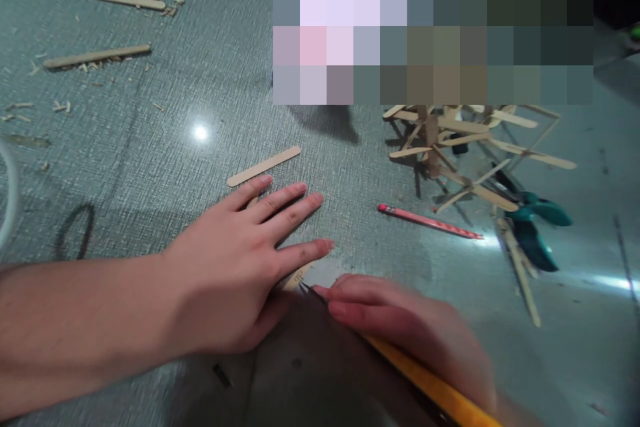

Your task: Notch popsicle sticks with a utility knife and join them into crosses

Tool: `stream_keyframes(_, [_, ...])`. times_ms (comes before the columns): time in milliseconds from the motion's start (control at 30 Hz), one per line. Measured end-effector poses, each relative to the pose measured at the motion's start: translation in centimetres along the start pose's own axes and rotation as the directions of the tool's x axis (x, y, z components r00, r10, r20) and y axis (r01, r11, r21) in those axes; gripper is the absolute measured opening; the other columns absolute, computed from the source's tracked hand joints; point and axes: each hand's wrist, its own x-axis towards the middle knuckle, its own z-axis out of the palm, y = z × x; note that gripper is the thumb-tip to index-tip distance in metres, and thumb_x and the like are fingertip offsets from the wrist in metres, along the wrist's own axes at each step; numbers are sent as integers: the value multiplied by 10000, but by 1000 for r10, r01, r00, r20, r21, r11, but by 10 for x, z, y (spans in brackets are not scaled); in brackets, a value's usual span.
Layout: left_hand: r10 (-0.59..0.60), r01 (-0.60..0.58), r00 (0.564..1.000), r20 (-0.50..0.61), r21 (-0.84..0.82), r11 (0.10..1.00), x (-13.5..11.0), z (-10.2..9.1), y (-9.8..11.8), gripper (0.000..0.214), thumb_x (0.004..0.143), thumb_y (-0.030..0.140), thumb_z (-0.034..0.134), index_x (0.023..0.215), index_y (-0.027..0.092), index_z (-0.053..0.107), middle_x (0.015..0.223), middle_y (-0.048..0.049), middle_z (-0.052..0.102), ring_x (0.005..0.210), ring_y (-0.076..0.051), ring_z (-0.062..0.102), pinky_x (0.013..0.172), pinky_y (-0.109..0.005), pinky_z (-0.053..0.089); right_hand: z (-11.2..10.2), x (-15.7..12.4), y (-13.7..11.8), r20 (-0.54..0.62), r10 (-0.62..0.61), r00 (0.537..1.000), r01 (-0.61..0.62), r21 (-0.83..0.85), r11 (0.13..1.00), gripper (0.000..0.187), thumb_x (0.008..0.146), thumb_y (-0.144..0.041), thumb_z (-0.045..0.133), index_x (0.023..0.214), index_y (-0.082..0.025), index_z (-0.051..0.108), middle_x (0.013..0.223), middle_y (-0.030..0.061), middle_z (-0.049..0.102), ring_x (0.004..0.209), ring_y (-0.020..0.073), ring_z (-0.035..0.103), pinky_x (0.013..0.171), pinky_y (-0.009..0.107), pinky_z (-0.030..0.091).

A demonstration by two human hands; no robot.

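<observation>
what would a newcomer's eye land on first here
Probably the left hand, spread over a marked stick near the centre, with the right hand beside it holding a yellow tool, tip at that stick. Next, the jumble of sticks at right, then the green-handled tool below.

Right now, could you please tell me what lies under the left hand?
A marked wooden stick shows partly from beneath the left hand, and a small bit of wood between two fingers. The hand hides the rest from view.
</observation>
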Motion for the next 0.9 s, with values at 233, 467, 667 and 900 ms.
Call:
stream_keyframes(233, [3, -3, 1000, 7, -1, 1000, 0, 0, 0, 566, 876, 385, 620, 1428, 282, 551, 1627, -112, 349, 1504, -355, 326, 1218, -594, 243, 1, 3, 0, 19, -54, 998, 54, -24, 998, 377, 1027, -298, 537, 1381, -424, 563, 931, 4, 783, 851, 181, 771, 740, 290, 627])
stream_keyframes(467, [6, -6, 1000, -10, -1, 1000, 0, 0, 0, 552, 881, 387, 621, 1418, 277, 560, 1621, -109, 363, 1499, -352, 337, 1223, -581, 242, 4, 2, -3, -13, -10, 1000, 10, -28, 1000, 410, 1023, -331, 530, 1404, -481, 531, 938, -2, 783, 825, 202, 775, 732, 321, 637])
stream_keyframes(667, [6, -6, 1000, -4, 4, 1000, 0, 0, 0, 554, 875, 383, 622, 1415, 279, 564, 1626, -109, 353, 1502, -352, 332, 1221, -584, 242, 3, 4, -2, 35, -21, 999, 22, -40, 999, 415, 1040, -316, 496, 1424, -471, 501, 938, 8, 779, 871, 198, 771, 752, 323, 632])
stream_keyframes(900, [4, -4, 1000, 13, 18, 1000, 1, -2, 1, 588, 856, 406, 639, 1425, 284, 558, 1622, -120, 356, 1499, -351, 337, 1210, -586, 258, 7, 0, 0, -23, -44, 999, 43, -38, 998, 309, 1005, -284, 581, 1295, -376, 637, 914, -21, 767, 800, 158, 747, 732, 262, 616])
